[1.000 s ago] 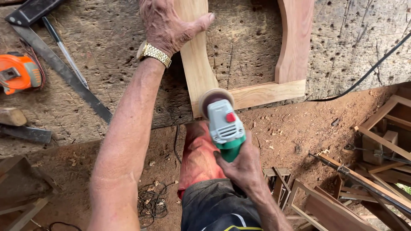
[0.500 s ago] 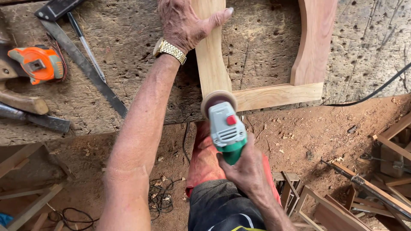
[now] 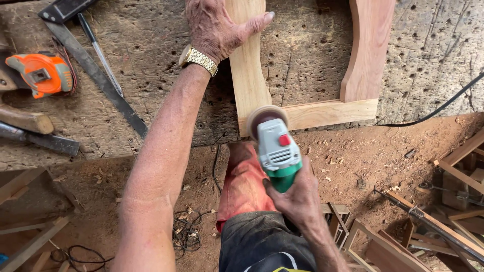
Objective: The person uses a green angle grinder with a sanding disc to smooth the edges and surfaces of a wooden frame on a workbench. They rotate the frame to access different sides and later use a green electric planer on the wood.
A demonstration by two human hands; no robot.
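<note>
A wooden frame [image 3: 327, 112] of curved pale and reddish pieces lies on the rough workbench [image 3: 151, 65], its lower corner at the bench's front edge. My left hand [image 3: 214, 25], with a gold watch on the wrist, presses flat on the frame's pale left piece. My right hand [image 3: 297, 199] grips the green handle of a grey angle grinder [image 3: 276, 146] with a red switch. Its round sanding disc [image 3: 264, 117] rests on the frame's lower left corner.
On the bench's left lie an orange tape measure [image 3: 40, 73], a steel square [image 3: 91, 65], a pen [image 3: 101, 55] and a wooden-handled tool [image 3: 25, 120]. A black cable [image 3: 443, 107] runs off right. Wooden frames and scraps [image 3: 433, 221] stand on the dirt floor.
The grinder and my right hand have shifted a little to the right along the frame's lower corner. My left hand still presses on the pale piece.
</note>
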